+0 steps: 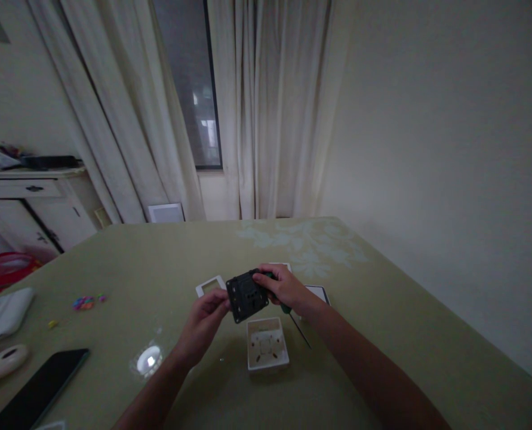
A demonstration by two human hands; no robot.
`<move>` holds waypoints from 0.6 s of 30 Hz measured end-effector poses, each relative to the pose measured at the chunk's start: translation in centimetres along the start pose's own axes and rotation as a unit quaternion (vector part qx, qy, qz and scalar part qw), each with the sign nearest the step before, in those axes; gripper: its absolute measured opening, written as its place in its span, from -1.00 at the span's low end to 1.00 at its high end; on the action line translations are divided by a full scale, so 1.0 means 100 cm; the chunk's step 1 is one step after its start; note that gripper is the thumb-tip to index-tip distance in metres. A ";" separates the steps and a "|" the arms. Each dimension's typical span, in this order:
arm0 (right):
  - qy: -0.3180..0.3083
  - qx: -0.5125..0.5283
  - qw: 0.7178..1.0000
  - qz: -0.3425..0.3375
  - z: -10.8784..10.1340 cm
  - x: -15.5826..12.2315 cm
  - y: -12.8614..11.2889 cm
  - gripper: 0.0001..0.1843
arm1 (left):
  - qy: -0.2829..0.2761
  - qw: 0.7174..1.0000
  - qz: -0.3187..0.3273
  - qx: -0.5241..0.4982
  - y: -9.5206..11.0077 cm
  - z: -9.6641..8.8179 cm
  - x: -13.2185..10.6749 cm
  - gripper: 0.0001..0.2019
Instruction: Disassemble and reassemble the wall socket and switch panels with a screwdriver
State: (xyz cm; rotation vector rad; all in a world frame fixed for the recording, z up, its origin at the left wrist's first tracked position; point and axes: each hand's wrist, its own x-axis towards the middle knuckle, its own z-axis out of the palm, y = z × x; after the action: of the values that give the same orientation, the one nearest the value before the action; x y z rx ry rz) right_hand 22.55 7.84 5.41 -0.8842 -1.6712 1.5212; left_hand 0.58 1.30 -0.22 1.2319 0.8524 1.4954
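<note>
A black wall socket module (246, 297) is held up over the table between my two hands, its slotted side towards me. My left hand (203, 325) pinches its left edge between thumb and fingers. My right hand (286, 288) grips the module's right upper side with the thumb on top. Tucked in the same hand is a screwdriver (300, 329) with a green handle, its thin shaft slanting down to the right. Below the module, a square white mounting box (268, 366) stands open side up, with small orange-brown spots inside.
Behind my hands lie a white frame (200, 291) and a dark-edged white plate (322, 292), partly hidden. On the left are a black phone (39, 388), a white oval object (6, 362), small coloured pieces (85, 303) and a shiny round spot (149, 360). A wall borders the table's right.
</note>
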 end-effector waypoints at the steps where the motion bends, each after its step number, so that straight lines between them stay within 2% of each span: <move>1: -0.001 0.001 1.000 -0.001 0.000 0.000 -0.001 -0.54 | 0.000 1.000 -0.003 -0.005 0.000 0.000 0.000 -0.71; 7: 0.001 0.001 1.000 -0.020 0.002 -0.002 -0.007 -0.56 | -0.036 0.999 -0.022 -0.016 -0.002 0.003 -0.002 -0.68; 10: 0.011 -0.006 0.999 -0.030 0.001 -0.003 -0.011 -0.55 | -0.035 0.998 -0.011 0.046 -0.004 -0.002 0.001 -0.64; 12: 0.022 -0.014 0.999 -0.032 -0.001 -0.003 -0.014 -0.55 | 0.003 0.988 0.008 0.153 -0.006 -0.014 0.007 -0.59; 14: 0.032 -0.021 0.999 -0.032 -0.003 -0.004 -0.018 -0.55 | 0.050 0.964 0.019 0.260 -0.008 -0.032 0.015 -0.58; 18: 0.048 -0.033 0.997 -0.043 -0.008 -0.007 -0.024 -0.58 | 0.117 0.923 0.010 0.366 -0.012 -0.070 0.028 -0.67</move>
State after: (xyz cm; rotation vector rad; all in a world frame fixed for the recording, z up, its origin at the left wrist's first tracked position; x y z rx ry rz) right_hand 23.47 7.49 7.79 -0.8939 -1.6756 1.3528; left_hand -5.93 4.76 -2.25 1.6021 1.6643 1.3937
